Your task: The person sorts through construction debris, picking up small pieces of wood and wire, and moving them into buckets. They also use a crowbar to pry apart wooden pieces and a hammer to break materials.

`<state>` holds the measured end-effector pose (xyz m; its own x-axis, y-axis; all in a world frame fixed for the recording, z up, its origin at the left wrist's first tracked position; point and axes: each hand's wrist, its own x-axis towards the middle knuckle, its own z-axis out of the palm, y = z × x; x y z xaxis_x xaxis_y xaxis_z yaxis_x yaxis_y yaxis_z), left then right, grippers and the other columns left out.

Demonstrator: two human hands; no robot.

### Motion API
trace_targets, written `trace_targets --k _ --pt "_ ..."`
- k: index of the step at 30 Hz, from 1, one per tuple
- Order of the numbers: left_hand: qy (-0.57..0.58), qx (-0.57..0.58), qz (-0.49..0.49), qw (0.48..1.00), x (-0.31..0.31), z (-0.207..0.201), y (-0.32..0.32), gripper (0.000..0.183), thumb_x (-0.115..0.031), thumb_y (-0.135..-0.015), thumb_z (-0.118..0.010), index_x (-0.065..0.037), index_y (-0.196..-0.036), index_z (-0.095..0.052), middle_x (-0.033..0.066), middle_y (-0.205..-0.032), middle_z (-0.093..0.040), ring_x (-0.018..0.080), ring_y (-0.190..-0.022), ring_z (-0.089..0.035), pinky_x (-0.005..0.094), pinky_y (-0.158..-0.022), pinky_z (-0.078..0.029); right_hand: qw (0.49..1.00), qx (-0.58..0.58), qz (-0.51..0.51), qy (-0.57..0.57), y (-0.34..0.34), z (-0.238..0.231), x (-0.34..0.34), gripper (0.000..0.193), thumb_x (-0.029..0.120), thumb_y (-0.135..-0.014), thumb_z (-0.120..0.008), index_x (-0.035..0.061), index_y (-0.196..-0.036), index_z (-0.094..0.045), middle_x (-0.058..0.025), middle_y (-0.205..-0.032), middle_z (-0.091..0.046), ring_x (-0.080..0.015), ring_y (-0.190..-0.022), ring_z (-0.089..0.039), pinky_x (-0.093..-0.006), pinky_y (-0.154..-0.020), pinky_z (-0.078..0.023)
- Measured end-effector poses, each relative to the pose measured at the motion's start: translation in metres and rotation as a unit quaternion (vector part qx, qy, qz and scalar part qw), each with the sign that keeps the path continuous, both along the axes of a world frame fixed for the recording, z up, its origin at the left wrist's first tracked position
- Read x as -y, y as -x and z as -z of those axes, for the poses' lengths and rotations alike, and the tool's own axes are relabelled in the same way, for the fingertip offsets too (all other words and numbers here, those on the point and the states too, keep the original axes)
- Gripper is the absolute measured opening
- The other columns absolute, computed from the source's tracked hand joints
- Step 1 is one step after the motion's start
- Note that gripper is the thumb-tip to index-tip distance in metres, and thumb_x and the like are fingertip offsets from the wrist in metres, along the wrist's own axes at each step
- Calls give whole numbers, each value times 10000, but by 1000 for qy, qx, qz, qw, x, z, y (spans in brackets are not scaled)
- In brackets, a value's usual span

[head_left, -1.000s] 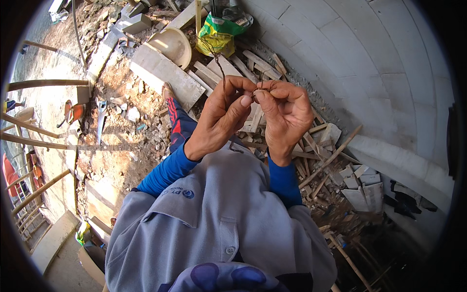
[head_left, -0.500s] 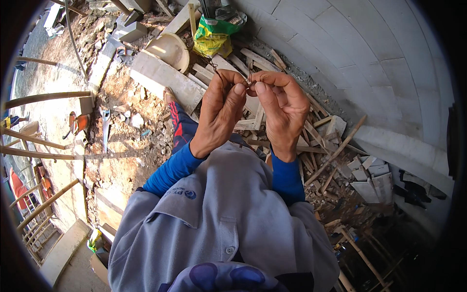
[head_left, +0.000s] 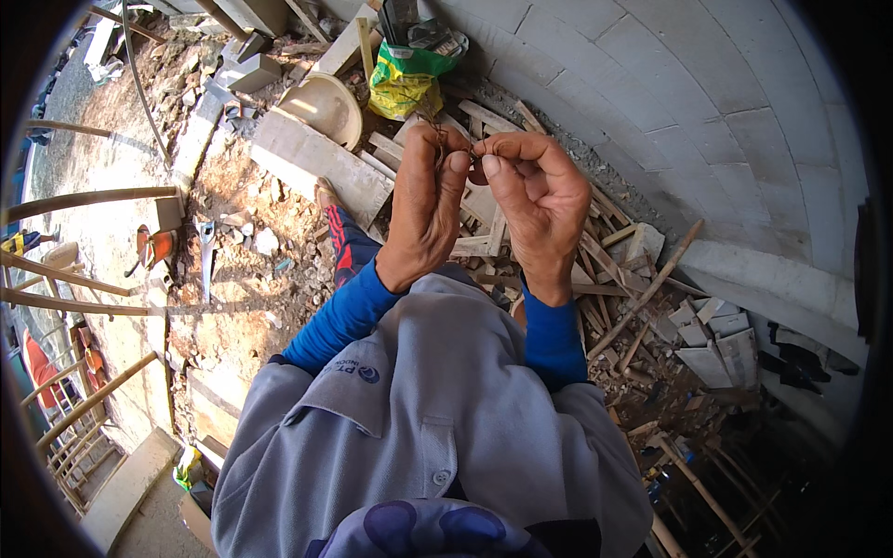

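Thin, dark, rusty-looking wire (head_left: 473, 156) runs between my two hands, held up in front of my chest. My left hand (head_left: 419, 205) is closed in a pinch, thumb against forefinger, with bent wire ends rising above its knuckles. Close beside it, my right hand (head_left: 544, 205) pinches the wire between thumb and forefinger, its other fingers curled. The fingertips of both hands nearly meet. How the wire is twisted between them is too small to make out.
Wood scraps (head_left: 642, 298) and rubble litter the ground below. A pale block wall (head_left: 688, 102) rises at right. Ahead are a green-yellow bag (head_left: 406, 84), a round basin (head_left: 326, 107) and a concrete slab (head_left: 316, 172). A handsaw (head_left: 206, 256) and wooden poles (head_left: 84, 200) are at left.
My left hand has turned and shifted slightly right, and the wire ends above it have swung right. My right hand stays almost in place, still pinching.
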<state>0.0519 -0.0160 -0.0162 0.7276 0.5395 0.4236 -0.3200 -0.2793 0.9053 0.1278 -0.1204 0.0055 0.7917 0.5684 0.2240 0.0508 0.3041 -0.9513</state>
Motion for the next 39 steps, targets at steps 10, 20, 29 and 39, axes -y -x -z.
trace_targets --k 10,20,29,39 --pt "-148 30 -71 986 -9 11 -8 130 -146 -1032 -561 -20 -1052 -535 144 -865 -536 306 -727 -559 396 -635 -461 999 -26 -24 11 -14 -2 1 106 -27 -962 -645 -62 -1063 -651 -86 -1001 -697 -95 -886 -653 -240 -782 -570" --pt "-104 27 -78 991 -7 9 -21 140 -119 -990 -646 -14 -986 -554 111 -712 -610 247 -560 -633 342 -524 -480 999 -32 -30 21 -20 2 4 116 -6 -967 -652 -67 -1065 -656 -103 -982 -721 -118 -866 -690 -265 -791 -599" --pt "-156 -8 -64 986 -7 21 -19 116 -28 -958 -602 37 -1050 -575 69 -737 -636 94 -598 -594 252 -538 -453 999 -33 -14 22 -23 3 8 111 3 -959 -669 -60 -1050 -669 -82 -958 -719 -100 -851 -681 -263 -786 -600" --pt "-10 19 -36 999 2 13 -19 215 -111 -927 -726 27 -1079 -663 73 -778 -655 83 -602 -560 250 -541 -447 998 18 -21 52 -20 7 12 69 -4 -962 -667 -40 -1020 -669 -35 -920 -700 -57 -819 -641 -216 -739 -544"
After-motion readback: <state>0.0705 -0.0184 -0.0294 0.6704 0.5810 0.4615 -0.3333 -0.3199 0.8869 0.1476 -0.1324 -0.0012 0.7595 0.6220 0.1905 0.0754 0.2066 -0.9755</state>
